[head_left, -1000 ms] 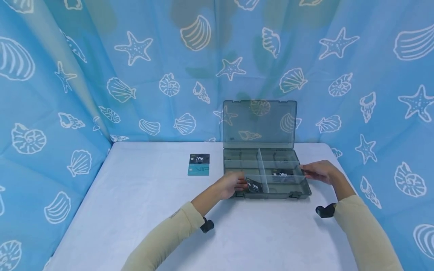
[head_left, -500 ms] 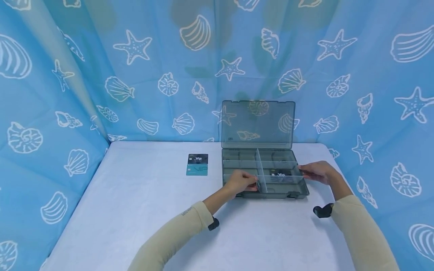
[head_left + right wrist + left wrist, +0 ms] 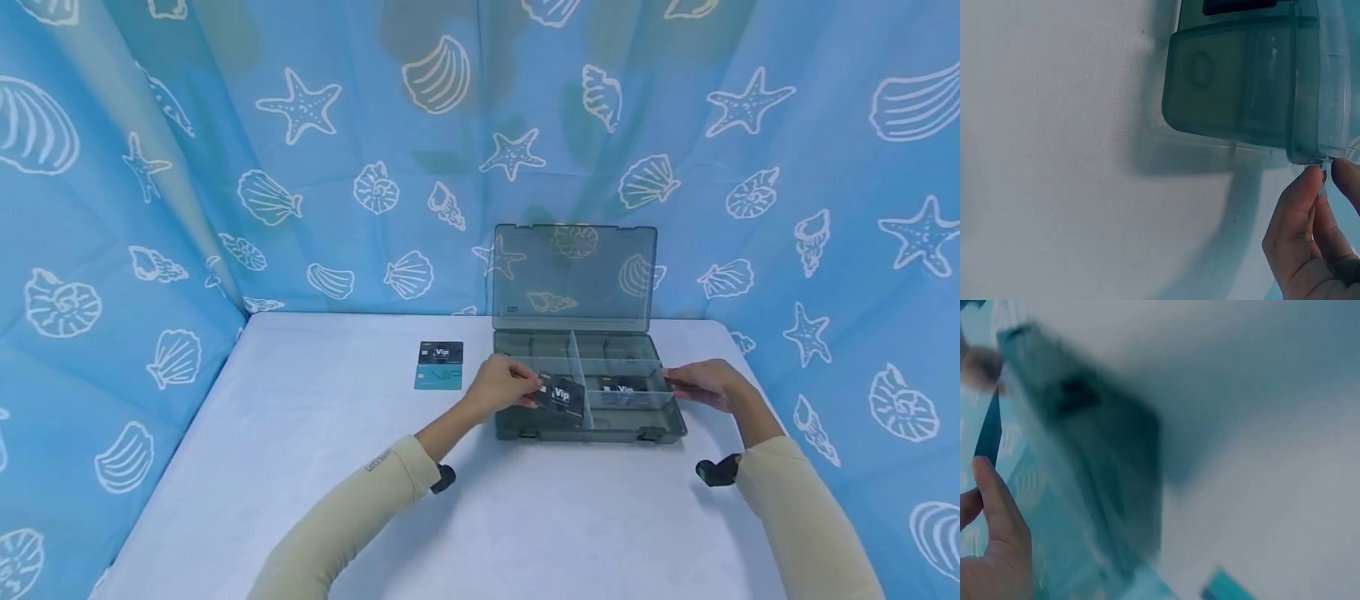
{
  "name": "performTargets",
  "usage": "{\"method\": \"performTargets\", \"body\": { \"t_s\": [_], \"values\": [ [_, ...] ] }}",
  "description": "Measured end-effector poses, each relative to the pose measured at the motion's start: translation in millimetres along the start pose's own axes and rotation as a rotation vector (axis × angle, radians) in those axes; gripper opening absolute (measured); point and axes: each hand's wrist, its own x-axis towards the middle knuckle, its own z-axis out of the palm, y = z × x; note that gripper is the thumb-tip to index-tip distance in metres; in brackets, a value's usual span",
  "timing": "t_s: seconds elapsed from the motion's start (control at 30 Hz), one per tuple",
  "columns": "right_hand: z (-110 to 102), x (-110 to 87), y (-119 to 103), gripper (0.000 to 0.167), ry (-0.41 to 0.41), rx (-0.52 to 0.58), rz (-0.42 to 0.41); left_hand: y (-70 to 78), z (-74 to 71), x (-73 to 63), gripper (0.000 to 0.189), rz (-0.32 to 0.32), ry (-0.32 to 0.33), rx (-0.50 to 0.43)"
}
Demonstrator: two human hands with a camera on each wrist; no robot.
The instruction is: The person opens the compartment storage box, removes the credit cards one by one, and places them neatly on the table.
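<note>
My left hand [image 3: 501, 387] pinches a black Vip card [image 3: 561, 395] by its left edge, the card tilted with its printed face showing. It is over the left front part of a grey see-through divided box [image 3: 517, 432], whose lid [image 3: 575, 275] stands raised at the back. In the left wrist view the card [image 3: 989, 434] appears edge-on between thumb and fingers. At the box's right side, the thumb and fingers of my right hand [image 3: 705, 383] grip the rim. A second black Vip card [image 3: 624, 386] lies in a right-hand compartment, seen partly through a clear divider.
Left of the box, another black Vip card [image 3: 441, 352] and a teal VIP card [image 3: 438, 377] lie edge to edge on the white table [image 3: 345, 433]. Behind the table hangs a blue curtain [image 3: 337, 225] with shell patterns.
My left hand first moved right with the card, over the middle divider, then drew back up and left; the card's face shows again. The right hand has stayed at the box's rim.
</note>
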Motion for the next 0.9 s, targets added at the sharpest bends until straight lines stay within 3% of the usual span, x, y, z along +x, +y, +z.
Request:
{"method": "performTargets", "body": {
  "t_s": [0.17, 0.4, 0.57, 0.73, 0.9],
  "values": [
    [5, 1.7, -2, 0.045, 0.007, -0.018, 0.015, 1.1, -51.7, -15.2, 0.014, -0.060, 0.104, 0.036],
    [1, 1.8, -1, 0.041, -0.005, -0.015, 0.006, -23.6, -112.2, -35.9, 0.017, -0.157, 0.256, 0.051],
    [-6, -0.6, 1, 0.037, 0.001, -0.001, 0.004, -46.7, -129.8, -39.4, 0.020, -0.211, 0.296, -0.015],
    [-4, 1.8, 2, 0.038, -0.008, 0.001, -0.003, -66.4, -135.0, -44.8, 0.018, -0.268, 0.310, 0.000],
    [0, 4.8, 2, 0.037, -0.007, -0.001, 0.004, -76.4, -138.6, -47.1, 0.018, -0.280, 0.323, 0.020]
  ]
}}
